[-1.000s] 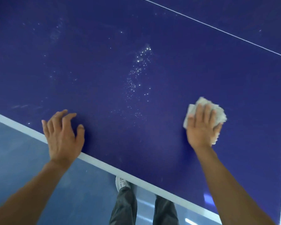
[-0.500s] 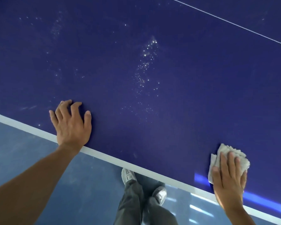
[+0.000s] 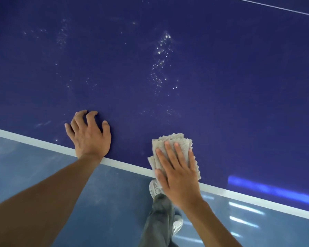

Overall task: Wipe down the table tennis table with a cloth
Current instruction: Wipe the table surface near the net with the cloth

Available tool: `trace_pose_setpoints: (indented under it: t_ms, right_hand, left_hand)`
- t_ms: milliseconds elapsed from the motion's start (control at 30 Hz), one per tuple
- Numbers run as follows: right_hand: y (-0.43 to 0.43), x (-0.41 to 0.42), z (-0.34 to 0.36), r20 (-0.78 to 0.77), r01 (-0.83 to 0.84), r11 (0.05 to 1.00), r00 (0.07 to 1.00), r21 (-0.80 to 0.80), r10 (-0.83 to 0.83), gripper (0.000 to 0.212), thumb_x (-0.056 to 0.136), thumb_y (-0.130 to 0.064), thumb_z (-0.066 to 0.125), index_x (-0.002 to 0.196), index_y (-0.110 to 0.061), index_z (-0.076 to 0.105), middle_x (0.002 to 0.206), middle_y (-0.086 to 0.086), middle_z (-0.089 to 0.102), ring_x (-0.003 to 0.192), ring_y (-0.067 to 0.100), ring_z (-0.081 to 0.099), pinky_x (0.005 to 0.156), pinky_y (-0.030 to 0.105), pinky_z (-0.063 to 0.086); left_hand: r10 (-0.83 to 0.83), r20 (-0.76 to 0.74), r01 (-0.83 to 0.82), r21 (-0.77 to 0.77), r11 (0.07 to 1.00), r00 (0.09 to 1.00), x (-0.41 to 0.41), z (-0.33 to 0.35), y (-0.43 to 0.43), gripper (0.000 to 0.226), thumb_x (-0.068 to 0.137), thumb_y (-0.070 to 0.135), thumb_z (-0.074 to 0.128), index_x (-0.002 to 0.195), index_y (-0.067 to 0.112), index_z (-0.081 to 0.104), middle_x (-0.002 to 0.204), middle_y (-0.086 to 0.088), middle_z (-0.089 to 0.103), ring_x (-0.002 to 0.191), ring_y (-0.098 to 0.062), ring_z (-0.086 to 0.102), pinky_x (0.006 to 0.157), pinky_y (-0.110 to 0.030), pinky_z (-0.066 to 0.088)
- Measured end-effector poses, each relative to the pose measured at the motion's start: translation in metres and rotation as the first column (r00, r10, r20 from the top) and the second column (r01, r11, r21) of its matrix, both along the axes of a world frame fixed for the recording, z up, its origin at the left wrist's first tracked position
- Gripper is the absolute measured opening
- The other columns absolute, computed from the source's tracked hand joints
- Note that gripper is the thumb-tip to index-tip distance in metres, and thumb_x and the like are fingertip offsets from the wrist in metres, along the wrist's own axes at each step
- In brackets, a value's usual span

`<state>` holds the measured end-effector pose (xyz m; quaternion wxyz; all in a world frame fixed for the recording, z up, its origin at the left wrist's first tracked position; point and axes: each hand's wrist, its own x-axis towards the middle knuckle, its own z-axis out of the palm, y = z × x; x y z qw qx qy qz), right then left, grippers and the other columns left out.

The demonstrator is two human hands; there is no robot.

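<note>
— Head view: where's the cloth?
— Under the right hand (image 3: pixel 178 177). Its straight fingers press the grey cloth (image 3: pixel 171 141) flat on the table tennis table (image 3: pixel 230 104), across its near white edge line (image 3: pixel 125 164).
— The left hand (image 3: pixel 89 134)?
— Holds nothing (bent, spread fingers rest on the blue top), apart from the cloth. Droplets (image 3: pixel 161 63) glint farther in.

The right hand (image 3: pixel 178 172) has swept the cloth (image 3: pixel 171 141) leftward along the table's near white edge — now close beside the left hand (image 3: pixel 89 134).

One head-worn camera looks steeply down and forward, close over the tabletop (image 3: pixel 221 104), which fills twelve o'clock, with the floor (image 3: pixel 34 175) toward seven.
</note>
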<state>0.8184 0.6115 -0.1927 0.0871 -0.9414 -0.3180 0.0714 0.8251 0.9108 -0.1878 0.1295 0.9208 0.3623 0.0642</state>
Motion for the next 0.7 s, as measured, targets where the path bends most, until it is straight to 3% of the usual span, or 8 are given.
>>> trace_pose_setpoints:
  t_ms: [67,167,300,400,533,633,700]
  right_hand:
    - [-0.042,0.017,0.000,0.037,0.203,0.979,0.979,-0.036,-0.202,0.059,0.107,-0.048,0.032,0.160,-0.024,0.040,0.170,0.004,0.028,0.158,0.031,0.022,0.122,0.065,0.021]
    - [-0.085,0.042,0.006,-0.009,0.550,0.833,0.834,-0.067,-0.551,0.065,0.103,-0.048,0.027,0.160,-0.020,0.038,0.168,0.009,0.031,0.156,0.034,0.024,0.121,0.068,0.019]
    - [-0.040,0.045,0.010,-0.048,0.758,0.651,0.649,-0.042,-0.759,0.066,0.103,-0.046,0.022,0.164,-0.020,0.029,0.172,0.010,0.019,0.159,0.034,0.013,0.120,0.071,0.010]
    - [0.037,0.026,0.009,-0.027,0.600,0.799,0.799,-0.032,-0.601,0.064,0.105,-0.044,0.023,0.163,-0.020,0.032,0.171,0.010,0.022,0.159,0.035,0.015,0.122,0.069,0.009]
    - [0.114,-0.016,0.000,-0.001,0.190,0.981,0.982,-0.037,-0.190,0.060,0.107,-0.046,0.030,0.164,-0.026,0.029,0.173,0.003,0.018,0.160,0.030,0.011,0.123,0.068,0.011]
    - [0.096,-0.029,-0.001,0.023,-0.045,0.999,0.999,-0.023,0.046,0.059,0.108,-0.050,0.036,0.162,-0.028,0.033,0.172,-0.001,0.023,0.160,0.026,0.016,0.122,0.063,0.022]
    - [0.061,-0.024,0.001,0.042,0.006,0.998,0.999,-0.063,-0.004,0.059,0.107,-0.050,0.035,0.161,-0.028,0.036,0.171,0.000,0.027,0.158,0.027,0.022,0.121,0.064,0.025]
  left_hand:
    - [-0.008,0.002,0.008,0.008,1.000,1.000,0.000,-0.003,0.002,0.048,0.095,0.046,0.042,0.134,0.019,0.048,0.146,-0.011,0.040,0.141,-0.037,0.034,0.123,-0.064,0.012]
    - [-0.015,0.005,0.015,0.022,1.000,1.000,0.001,-0.006,0.002,0.050,0.093,0.048,0.040,0.134,0.020,0.048,0.146,-0.011,0.040,0.141,-0.037,0.034,0.122,-0.066,0.014]
    - [-0.028,-0.012,0.028,0.022,0.999,1.000,-0.001,-0.008,0.004,0.053,0.092,0.050,0.037,0.135,0.020,0.047,0.148,-0.012,0.039,0.144,-0.038,0.032,0.121,-0.068,0.014]
    - [-0.037,-0.010,0.037,0.032,0.999,0.999,-0.001,-0.011,0.006,0.052,0.092,0.050,0.039,0.134,0.021,0.047,0.147,-0.013,0.041,0.143,-0.039,0.033,0.120,-0.069,0.016]
    - [-0.056,0.002,0.056,0.027,0.998,0.998,-0.002,-0.013,0.009,0.048,0.095,0.048,0.042,0.135,0.021,0.046,0.146,-0.014,0.042,0.142,-0.040,0.035,0.118,-0.071,0.017]
    - [-0.058,0.027,0.059,-0.013,0.998,0.998,-0.003,-0.013,0.010,0.047,0.096,0.046,0.044,0.135,0.020,0.046,0.148,-0.015,0.042,0.145,-0.039,0.033,0.119,-0.071,0.015]
    - [-0.061,0.034,0.062,-0.037,0.997,0.998,-0.005,-0.013,0.010,0.047,0.097,0.045,0.045,0.136,0.020,0.046,0.149,-0.014,0.043,0.147,-0.038,0.031,0.120,-0.070,0.014]
